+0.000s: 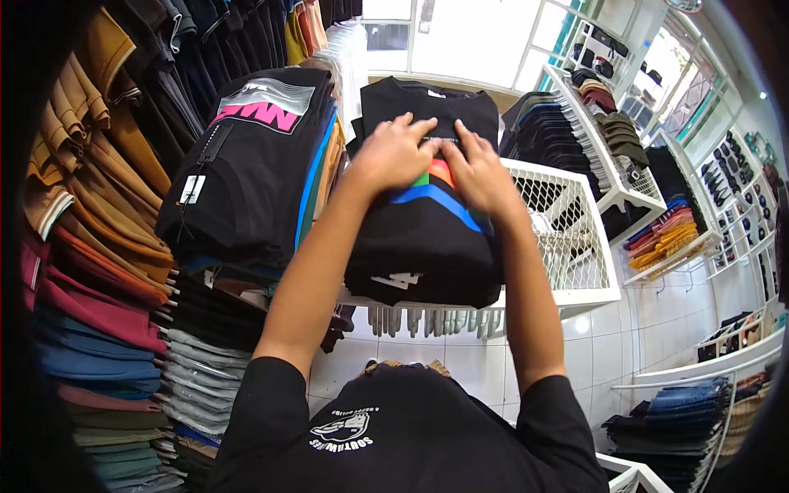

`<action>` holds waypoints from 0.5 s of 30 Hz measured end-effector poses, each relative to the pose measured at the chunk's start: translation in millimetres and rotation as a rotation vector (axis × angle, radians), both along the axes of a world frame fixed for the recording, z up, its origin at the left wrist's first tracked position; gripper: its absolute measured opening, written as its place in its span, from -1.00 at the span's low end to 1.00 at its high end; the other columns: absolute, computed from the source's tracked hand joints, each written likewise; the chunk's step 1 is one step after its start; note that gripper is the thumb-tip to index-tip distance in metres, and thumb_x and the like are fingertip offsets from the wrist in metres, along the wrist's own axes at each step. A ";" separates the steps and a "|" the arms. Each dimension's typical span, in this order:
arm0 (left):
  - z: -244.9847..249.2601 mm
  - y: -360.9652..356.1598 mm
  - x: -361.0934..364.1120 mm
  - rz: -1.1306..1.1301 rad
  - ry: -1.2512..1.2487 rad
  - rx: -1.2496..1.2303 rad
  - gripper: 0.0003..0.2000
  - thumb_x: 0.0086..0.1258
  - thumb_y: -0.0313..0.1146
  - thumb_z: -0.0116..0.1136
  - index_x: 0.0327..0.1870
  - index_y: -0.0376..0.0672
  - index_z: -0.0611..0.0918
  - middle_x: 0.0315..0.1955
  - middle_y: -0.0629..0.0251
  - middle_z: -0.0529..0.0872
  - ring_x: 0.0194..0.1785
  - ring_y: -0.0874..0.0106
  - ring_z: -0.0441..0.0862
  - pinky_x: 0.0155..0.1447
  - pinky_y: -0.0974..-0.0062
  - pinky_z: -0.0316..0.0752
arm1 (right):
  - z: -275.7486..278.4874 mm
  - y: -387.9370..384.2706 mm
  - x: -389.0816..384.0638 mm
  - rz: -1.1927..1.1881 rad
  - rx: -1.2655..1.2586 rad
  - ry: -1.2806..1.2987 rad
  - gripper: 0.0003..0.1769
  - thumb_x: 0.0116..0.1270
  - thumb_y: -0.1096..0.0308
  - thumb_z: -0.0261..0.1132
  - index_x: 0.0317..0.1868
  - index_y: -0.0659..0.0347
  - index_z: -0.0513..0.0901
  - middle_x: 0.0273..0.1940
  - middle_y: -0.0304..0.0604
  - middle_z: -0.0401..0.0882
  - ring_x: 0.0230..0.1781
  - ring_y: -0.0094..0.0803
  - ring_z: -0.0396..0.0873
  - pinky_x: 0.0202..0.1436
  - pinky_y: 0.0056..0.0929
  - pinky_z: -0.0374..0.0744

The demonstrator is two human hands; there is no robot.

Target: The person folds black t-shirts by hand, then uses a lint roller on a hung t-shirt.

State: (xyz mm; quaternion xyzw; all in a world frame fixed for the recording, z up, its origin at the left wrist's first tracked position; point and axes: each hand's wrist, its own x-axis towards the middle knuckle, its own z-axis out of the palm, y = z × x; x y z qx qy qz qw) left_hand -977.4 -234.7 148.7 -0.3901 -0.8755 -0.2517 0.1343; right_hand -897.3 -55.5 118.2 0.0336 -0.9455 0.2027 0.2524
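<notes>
A folded black T-shirt (pixel 419 234) with a blue, green and orange-red print lies on top of a stack in front of me, its neckline at the far end. My left hand (pixel 393 154) rests palm down on its upper left part, fingers outstretched. On the upper right part, my right hand (pixel 483 174) is also laid flat with fingers apart. The hands almost meet at the middle and partly cover the print. Left of this stack, another pile is topped by a black T-shirt (pixel 251 164) with a pink and silver print and a white tag (pixel 192 190).
A white mesh display stand (pixel 567 275) supports the stacks. Hanging brown garments (pixel 90 156) and folded coloured clothes (pixel 99 361) crowd the left side. White racks (pixel 604 156) with more clothing stand at the right, above a white tiled floor (pixel 575 361).
</notes>
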 end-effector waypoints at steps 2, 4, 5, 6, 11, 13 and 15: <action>27.7 -1.3 -25.9 -0.048 -0.131 -0.084 -0.52 0.54 -0.06 0.03 0.34 -0.14 0.61 0.27 -0.20 0.59 0.36 -0.10 0.52 0.46 0.14 0.39 | 50.3 -9.6 -1.0 -0.113 -0.062 -0.136 -0.27 0.57 -0.13 -0.03 0.35 0.42 0.49 0.41 0.34 0.40 0.42 0.22 0.39 0.47 -0.04 0.40; 37.0 11.6 -43.8 0.084 -0.142 -0.022 -0.50 0.53 -0.03 0.03 0.35 -0.12 0.60 0.27 -0.18 0.59 0.36 -0.08 0.51 0.49 0.17 0.36 | 79.5 -0.8 -36.6 -0.244 -0.082 -0.243 -0.18 0.55 -0.21 -0.03 0.40 0.43 0.45 0.45 0.32 0.35 0.47 0.18 0.35 0.51 -0.07 0.37; 28.1 22.8 -57.6 0.191 -0.088 0.004 -0.45 0.55 0.04 -0.02 0.40 -0.11 0.57 0.36 -0.15 0.53 0.46 -0.05 0.42 0.55 0.11 0.27 | 72.7 4.1 -55.1 -0.235 -0.084 -0.246 -0.18 0.55 -0.21 -0.03 0.40 0.43 0.45 0.45 0.32 0.35 0.47 0.18 0.35 0.51 -0.07 0.37; 28.5 29.7 -52.0 0.304 -0.162 -0.069 -0.39 0.59 0.07 -0.17 0.56 -0.02 0.37 0.57 -0.07 0.24 0.65 0.00 0.11 0.65 -0.06 0.00 | 53.3 11.3 -77.5 -0.293 -0.044 -0.161 -0.13 0.53 -0.26 -0.03 0.45 0.41 0.40 0.49 0.31 0.29 0.52 0.15 0.28 0.55 -0.06 0.31; -19.3 37.7 -67.1 0.340 -0.301 0.085 -0.25 0.57 0.23 -0.24 0.67 0.00 0.15 0.65 -0.11 -0.01 0.70 -0.07 -0.13 0.68 -0.10 -0.20 | 13.5 9.9 -85.1 -0.396 -0.148 -0.182 0.07 0.43 -0.43 -0.02 0.64 0.27 0.12 0.64 0.22 0.00 0.67 0.10 -0.02 0.68 0.00 0.02; -24.6 36.3 -67.1 0.328 -0.318 0.087 -0.24 0.56 0.25 -0.23 0.66 0.01 0.16 0.65 -0.11 -0.01 0.70 -0.07 -0.13 0.68 -0.11 -0.20 | 5.7 10.7 -84.6 -0.388 -0.167 -0.213 0.06 0.43 -0.42 -0.02 0.64 0.26 0.11 0.64 0.22 0.00 0.67 0.10 -0.02 0.68 0.00 0.01; -26.4 38.8 -69.9 0.328 -0.342 0.084 -0.24 0.56 0.25 -0.23 0.66 0.01 0.16 0.64 -0.12 0.00 0.70 -0.08 -0.12 0.67 -0.11 -0.19 | 6.2 13.7 -88.4 -0.374 -0.188 -0.222 0.06 0.43 -0.42 -0.03 0.65 0.24 0.10 0.64 0.22 0.01 0.67 0.10 -0.01 0.68 -0.02 0.01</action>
